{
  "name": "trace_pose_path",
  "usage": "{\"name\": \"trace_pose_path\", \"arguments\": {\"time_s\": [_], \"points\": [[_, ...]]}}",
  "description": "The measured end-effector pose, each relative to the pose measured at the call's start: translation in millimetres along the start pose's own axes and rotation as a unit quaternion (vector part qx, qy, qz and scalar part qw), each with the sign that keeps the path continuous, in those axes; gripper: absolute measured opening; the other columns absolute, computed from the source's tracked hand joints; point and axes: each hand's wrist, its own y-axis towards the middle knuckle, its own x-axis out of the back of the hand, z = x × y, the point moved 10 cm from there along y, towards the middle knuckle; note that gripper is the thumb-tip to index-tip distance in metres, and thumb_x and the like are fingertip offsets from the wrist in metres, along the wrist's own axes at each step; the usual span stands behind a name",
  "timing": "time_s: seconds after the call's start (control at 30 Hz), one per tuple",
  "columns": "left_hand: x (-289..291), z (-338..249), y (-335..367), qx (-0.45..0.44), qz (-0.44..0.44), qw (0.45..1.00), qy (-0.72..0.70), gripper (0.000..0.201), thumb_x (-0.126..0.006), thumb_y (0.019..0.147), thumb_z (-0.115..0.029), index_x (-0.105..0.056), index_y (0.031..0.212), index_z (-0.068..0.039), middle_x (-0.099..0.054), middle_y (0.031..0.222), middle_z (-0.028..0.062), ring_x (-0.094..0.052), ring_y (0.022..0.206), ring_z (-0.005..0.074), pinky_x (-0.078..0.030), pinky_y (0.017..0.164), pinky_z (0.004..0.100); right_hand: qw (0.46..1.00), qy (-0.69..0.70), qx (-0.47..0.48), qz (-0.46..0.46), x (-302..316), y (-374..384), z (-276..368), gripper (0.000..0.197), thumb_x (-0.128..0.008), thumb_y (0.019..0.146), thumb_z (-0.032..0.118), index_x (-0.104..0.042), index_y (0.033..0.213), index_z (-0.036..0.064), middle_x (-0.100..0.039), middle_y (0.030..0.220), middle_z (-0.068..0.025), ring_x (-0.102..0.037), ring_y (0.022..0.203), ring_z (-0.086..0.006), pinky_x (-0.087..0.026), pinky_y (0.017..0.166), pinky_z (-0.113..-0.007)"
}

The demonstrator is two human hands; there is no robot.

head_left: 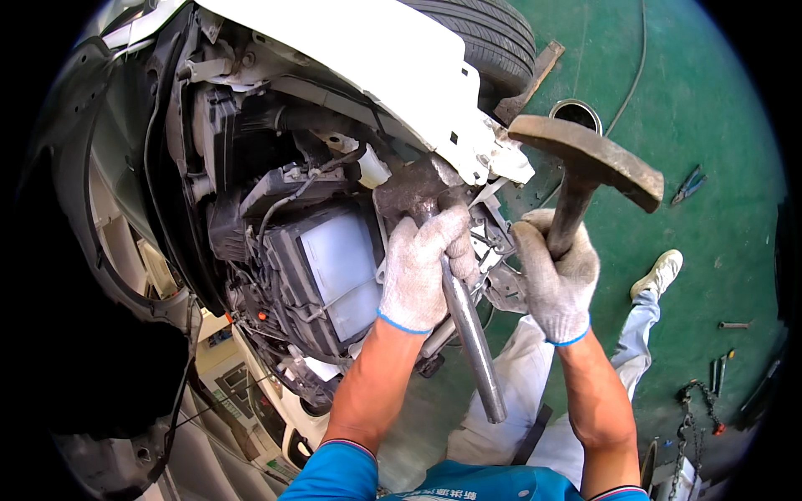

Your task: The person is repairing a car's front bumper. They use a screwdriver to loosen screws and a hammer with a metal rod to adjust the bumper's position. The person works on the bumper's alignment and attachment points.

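Note:
In a white knitted glove with a blue cuff, my left hand point(418, 271) is wrapped round the steel handle of a hammer point(474, 346). Its dark, heavy head lies against the car's front corner, just below the edge of the white fender point(393, 63); the exact contact is hidden. My right hand point(561, 280), gloved the same way, is closed round the shaft of a second hammer point(589, 154). That hammer's long, curved, worn metal head is raised to the right of the fender's tip, apart from the car.
The opened engine bay holds a battery-like box point(338, 267), cables and brackets at left. A tire point(489, 37) stands beyond the fender. On the green floor point(710, 92) are a round can point(576, 110), pliers point(689, 184), a wrench point(735, 325) and a chain point(687, 417).

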Motion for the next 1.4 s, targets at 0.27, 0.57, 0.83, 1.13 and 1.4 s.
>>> {"name": "trace_pose_path", "arguments": {"time_s": [0.27,0.57,0.83,1.13,1.4], "points": [[-2.3,-2.9,-3.3,-0.011,0.009,1.0,0.009,0.021,-0.068,0.097,-0.022,-0.062,0.086,-0.004,-0.055,0.066,0.0028,-0.054,0.05,0.0144,-0.046,0.047,0.0316,0.99,0.118,-0.062,-0.045,-1.8,-5.7,-12.3,0.01,-0.075,0.093,0.009,-0.07,0.096,0.001,-0.069,0.081,-0.004,-0.065,0.074,-0.0119,-0.054,0.068,-0.032],[6.6,2.2,-3.3,-0.02,0.01,1.0,0.01,0.018,-0.069,0.096,-0.021,-0.065,0.094,-0.004,-0.059,0.066,0.0033,-0.057,0.051,0.0143,-0.047,0.049,0.0295,0.998,0.012,-0.034,0.044,-25.6,-4.7,-20.3,0.01,-0.075,0.093,0.011,-0.07,0.098,0.0025,-0.064,0.077,0.0009,-0.055,0.062,-0.0053,-0.045,0.055,-0.025],[-0.9,22.5,-19.4,-0.015,0.011,0.998,-0.056,0.018,-0.071,0.094,-0.02,-0.065,0.096,-0.003,-0.06,0.067,0.0038,-0.057,0.05,0.0147,-0.046,0.048,0.0298,0.983,0.01,-0.18,0.017,50.5,-24.9,-78.9,0.02,-0.072,0.096,0.016,-0.065,0.104,-0.0003,-0.058,0.068,-0.0004,-0.054,0.051,-0.0097,-0.045,0.046,-0.028],[-8.1,122.0,-43.4,0.083,0.029,0.976,-0.201,0.013,-0.069,0.098,-0.019,-0.06,0.102,-0.011,-0.052,0.075,-0.0016,-0.052,0.065,0.0144,-0.047,0.065,0.0347,0.933,-0.087,-0.342,0.065,135.3,-86.5,-186.0,0.029,-0.074,0.091,0.023,-0.061,0.101,-0.0019,-0.057,0.069,-0.0031,-0.057,0.052,-0.0134,-0.047,0.047,-0.032],[-22.1,208.0,-51.4,0.162,-0.002,0.976,-0.148,0.012,-0.066,0.1,-0.02,-0.063,0.095,-0.009,-0.062,0.076,0.0038,-0.062,0.071,0.0199,-0.053,0.071,0.0375,0.902,0.132,-0.404,0.081,132.6,-137.6,-194.1,0.031,-0.078,0.088,0.017,-0.058,0.106,0.0012,-0.057,0.074,-0.0014,-0.056,0.053,-0.0114,-0.049,0.045,-0.029]]}}
